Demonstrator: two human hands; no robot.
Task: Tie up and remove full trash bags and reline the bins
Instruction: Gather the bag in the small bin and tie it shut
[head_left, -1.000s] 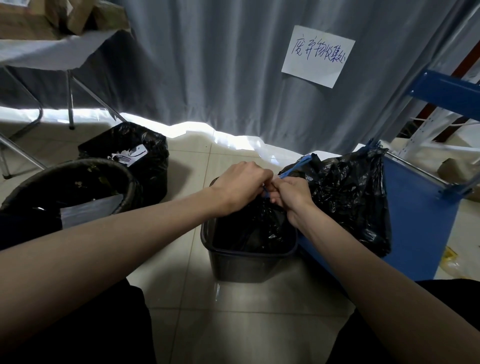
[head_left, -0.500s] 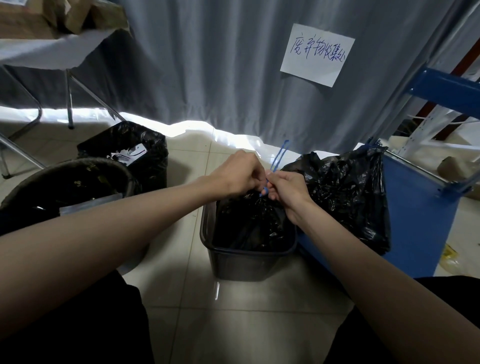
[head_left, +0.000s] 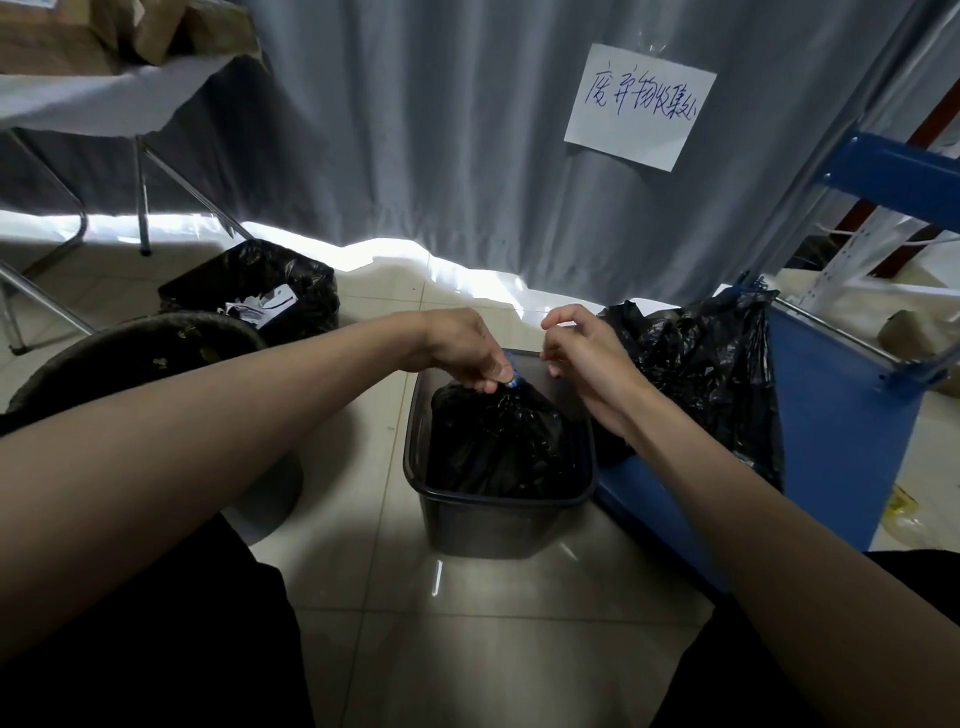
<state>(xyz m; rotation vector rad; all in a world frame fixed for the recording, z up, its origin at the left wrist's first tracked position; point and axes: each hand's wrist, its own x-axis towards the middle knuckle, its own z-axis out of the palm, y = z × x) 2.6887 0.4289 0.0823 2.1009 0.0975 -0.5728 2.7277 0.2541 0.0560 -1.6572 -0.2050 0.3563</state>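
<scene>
Item: black trash bag (head_left: 498, 447), neck gathered and bound with a blue tie (head_left: 513, 382), seated inside the small grey bin (head_left: 498, 519) on the tiled floor.

Step in hand, as judged: tying up; the neck looks cinched, so lifting the bag out and relining the bin come next, which calls for a firm hold on the neck and a straight upward pull. Left hand (head_left: 462, 348) grips the gathered neck at the tie. Right hand (head_left: 582, 353) hovers just beside it, fingers loosely curled, holding nothing visible. Also present: 2 lined bins at left, 1 black bag (head_left: 696, 374) draped on a blue cart (head_left: 841, 441). Writing: 1 handwritten paper sign (head_left: 641, 106) on the curtain, Chinese characters, not read with confidence. No brands seen.
</scene>
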